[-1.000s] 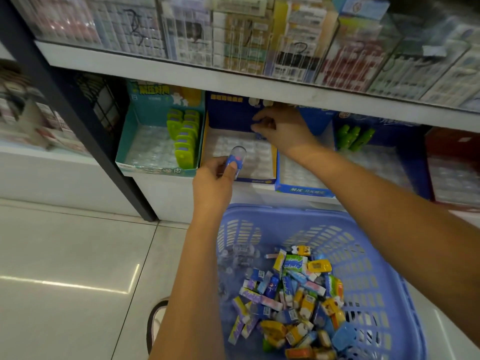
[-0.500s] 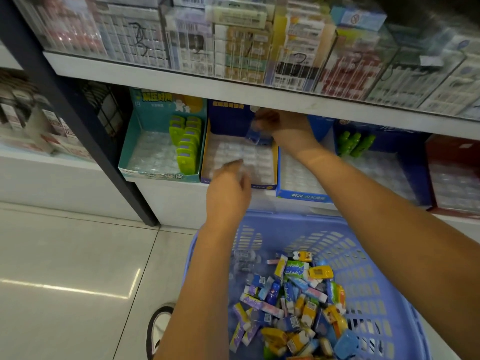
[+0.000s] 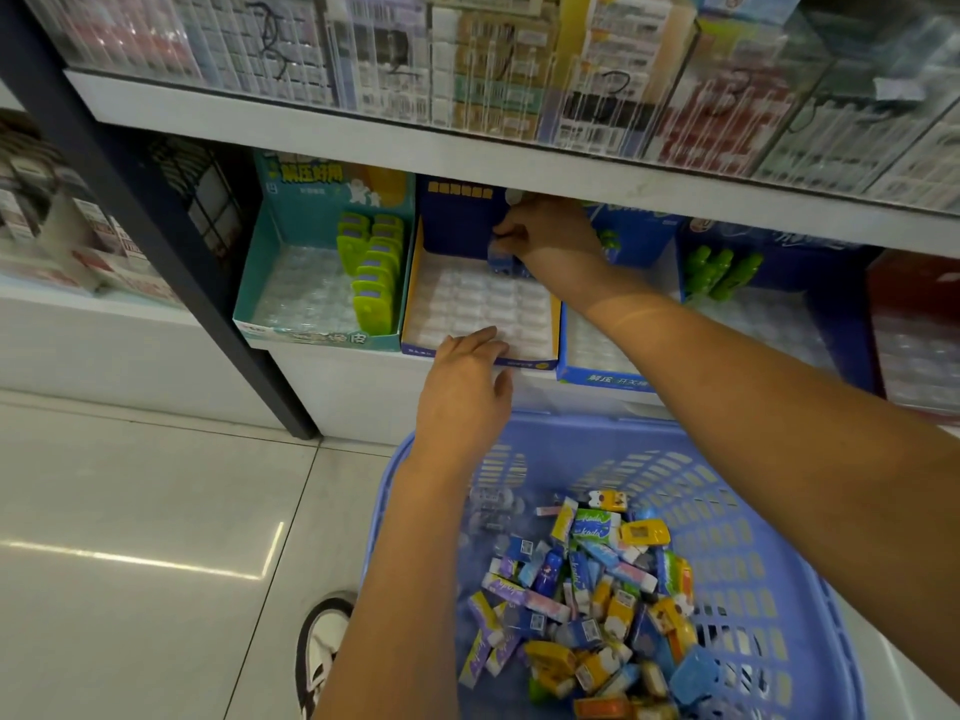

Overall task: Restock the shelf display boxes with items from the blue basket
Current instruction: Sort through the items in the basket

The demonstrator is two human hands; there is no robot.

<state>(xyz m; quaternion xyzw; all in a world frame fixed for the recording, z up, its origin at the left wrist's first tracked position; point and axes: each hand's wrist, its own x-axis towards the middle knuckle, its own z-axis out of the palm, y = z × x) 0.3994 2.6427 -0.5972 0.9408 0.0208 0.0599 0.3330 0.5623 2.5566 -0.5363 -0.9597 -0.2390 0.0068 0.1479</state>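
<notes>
A blue basket (image 3: 524,433) stands below the shelf, holding several small colourful packets (image 3: 587,589). Above it sits a dark blue display box with yellow trim (image 3: 557,330), its clear tray mostly bare. My right hand (image 3: 556,236) reaches under the upper shelf to the back of this box and pinches a small blue item (image 3: 500,262) against the tray. My left hand (image 3: 465,387) hovers at the box's front edge, with relaxed fingers that hold nothing.
A teal display box (image 3: 270,283) with green items (image 3: 371,272) stands to the left. To the right are a blue box (image 3: 602,376), another with green bottles (image 3: 722,272), and a red box (image 3: 914,314). The white upper shelf edge (image 3: 363,142) overhangs. A black post (image 3: 156,226) and my shoe (image 3: 324,646) are at the left.
The small blue item went from my left hand to my right hand, which carried it to the back of the dark blue box. My left hand, now empty, sank to the box's front edge.
</notes>
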